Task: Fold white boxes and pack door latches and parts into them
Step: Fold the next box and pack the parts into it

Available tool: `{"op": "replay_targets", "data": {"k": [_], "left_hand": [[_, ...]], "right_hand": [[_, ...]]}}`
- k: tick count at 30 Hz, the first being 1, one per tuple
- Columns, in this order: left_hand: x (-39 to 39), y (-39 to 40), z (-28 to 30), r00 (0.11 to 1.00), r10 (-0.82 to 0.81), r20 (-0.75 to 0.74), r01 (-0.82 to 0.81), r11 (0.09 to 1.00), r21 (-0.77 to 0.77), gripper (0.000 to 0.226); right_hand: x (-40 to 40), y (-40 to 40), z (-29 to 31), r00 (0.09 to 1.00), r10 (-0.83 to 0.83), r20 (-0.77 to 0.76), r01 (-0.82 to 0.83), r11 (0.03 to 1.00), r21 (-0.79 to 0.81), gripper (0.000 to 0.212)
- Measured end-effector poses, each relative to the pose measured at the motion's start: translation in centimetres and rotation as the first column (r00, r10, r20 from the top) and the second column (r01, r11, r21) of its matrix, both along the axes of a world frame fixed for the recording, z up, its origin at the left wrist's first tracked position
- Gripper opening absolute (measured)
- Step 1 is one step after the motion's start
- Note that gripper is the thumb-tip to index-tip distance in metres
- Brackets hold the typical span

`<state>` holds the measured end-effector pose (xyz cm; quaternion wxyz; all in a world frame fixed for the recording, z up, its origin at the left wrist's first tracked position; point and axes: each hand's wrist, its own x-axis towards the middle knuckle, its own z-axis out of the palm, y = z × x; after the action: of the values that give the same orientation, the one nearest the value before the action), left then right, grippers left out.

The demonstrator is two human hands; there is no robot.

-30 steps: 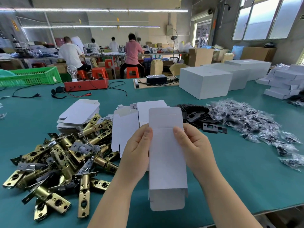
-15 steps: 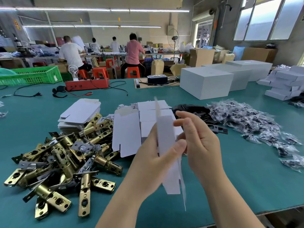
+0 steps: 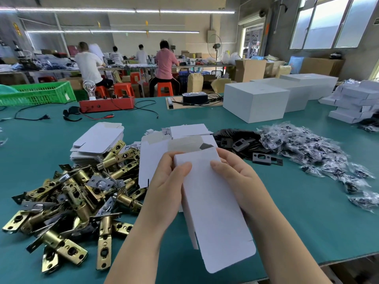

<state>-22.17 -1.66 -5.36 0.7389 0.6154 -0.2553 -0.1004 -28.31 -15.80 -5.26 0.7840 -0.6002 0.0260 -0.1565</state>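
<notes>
The green tabletop (image 3: 287, 212) fills the view. On its far right stand large white cartons (image 3: 256, 101), with a stack of small folded boxes (image 3: 352, 107) further right. On the near left lies a heap of brass door latches (image 3: 67, 201), tumbled over one another. To the right spreads a pile of small plastic bags of parts (image 3: 311, 152), and just left of it a cluster of dark strike plates (image 3: 242, 142). Beyond the latches sits a stack of flat white box blanks (image 3: 98, 140), and more blanks (image 3: 190, 130) lie in the middle, behind the hands. In the near centre, held above the tabletop, is a partly opened white box (image 3: 213, 206), long side running away from the person, near flap hanging loose. The left hand (image 3: 166, 191) grips its left side, thumb on top and fingers curled beneath. The right hand (image 3: 240, 181) grips the right side likewise, thumb pressed on the top face
</notes>
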Motion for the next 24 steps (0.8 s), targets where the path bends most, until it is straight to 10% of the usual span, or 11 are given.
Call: {"op": "replay_targets", "data": {"k": [12,18,24], "left_hand": [[1.4,-0.3,0.3,0.988,0.079,-0.13,-0.082,0.996,-0.018,0.034],[2.8,0.6,0.9,0.946,-0.253,-0.202,0.27,0.961,0.063,0.034],[3.0,1.2,1.4,0.948,-0.307,-0.087,0.319,0.926,0.201,0.04]], "right_hand": [[0.1,0.2,0.3,0.997,0.068,-0.033,-0.072,0.981,-0.182,0.016],[0.2,-0.7,0.3,0.993,0.107,-0.041,-0.113,0.973,-0.204,0.008],[0.8,-1.2,0.2,0.986,0.08,-0.145,-0.105,0.979,-0.174,0.057]]}}
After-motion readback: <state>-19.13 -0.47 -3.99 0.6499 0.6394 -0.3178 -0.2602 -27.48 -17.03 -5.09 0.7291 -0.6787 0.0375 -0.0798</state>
